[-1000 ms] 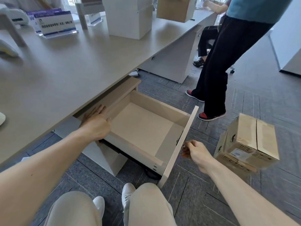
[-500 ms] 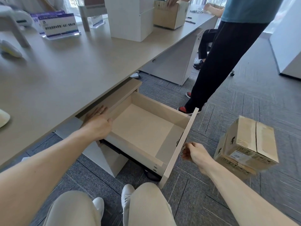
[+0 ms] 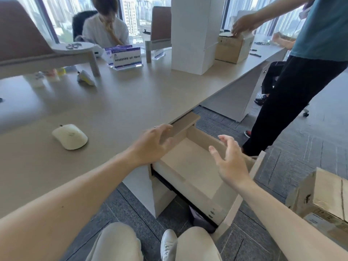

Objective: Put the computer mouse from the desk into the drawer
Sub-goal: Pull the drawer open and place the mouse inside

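With the drawer (image 3: 190,166) pulled out and bare inside, both hands are free: my left hand (image 3: 152,146) hovers spread wide over its back corner, my right hand (image 3: 228,162) splayed above its front, neither holding anything. Mouse (image 3: 70,136) sits on the desk (image 3: 122,102) at approx 9 o'clock of my left hand, well apart, untouched. Risks, imo: smooth rounded shell slipping from a rushed grab, or my knee bumping the open drawer front.
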